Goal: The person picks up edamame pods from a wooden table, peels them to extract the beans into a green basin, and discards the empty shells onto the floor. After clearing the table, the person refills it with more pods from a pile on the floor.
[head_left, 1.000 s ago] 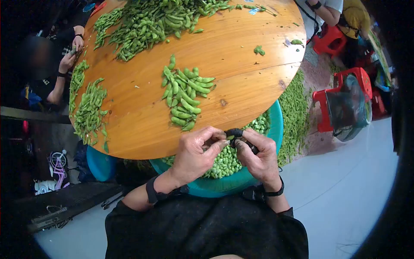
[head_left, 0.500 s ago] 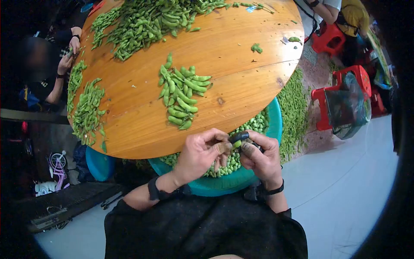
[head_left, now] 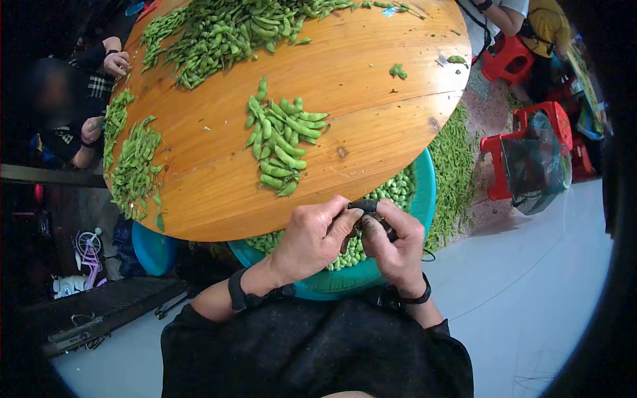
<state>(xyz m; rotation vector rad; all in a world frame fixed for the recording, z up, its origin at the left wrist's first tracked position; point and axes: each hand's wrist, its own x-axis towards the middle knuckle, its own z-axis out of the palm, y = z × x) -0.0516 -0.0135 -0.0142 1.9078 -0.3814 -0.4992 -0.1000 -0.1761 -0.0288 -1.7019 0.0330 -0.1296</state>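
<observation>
My left hand point(head_left: 310, 240) and my right hand point(head_left: 397, 247) meet over a teal basin point(head_left: 424, 199) of shelled green beans point(head_left: 399, 190). Both hands are closed, thumbs and fingertips pinched together. A black covering point(head_left: 363, 205) sits on a fingertip of my right hand. Whatever lies between the fingertips is hidden. Just beyond my hands, on the round wooden table point(head_left: 219, 205), lies a small pile of green pods point(head_left: 285, 142).
A large pod heap point(head_left: 232, 36) covers the table's far side, with smaller pods point(head_left: 136, 166) at left. A person point(head_left: 73, 106) sits at left. Red stools point(head_left: 554, 126) stand at right, near pods strewn on the floor point(head_left: 454, 172). A blue basin point(head_left: 151, 249) sits below the table.
My hands have drawn closer together, and the green pod piece seen between them is now hidden. The person at left has moved their hands apart.
</observation>
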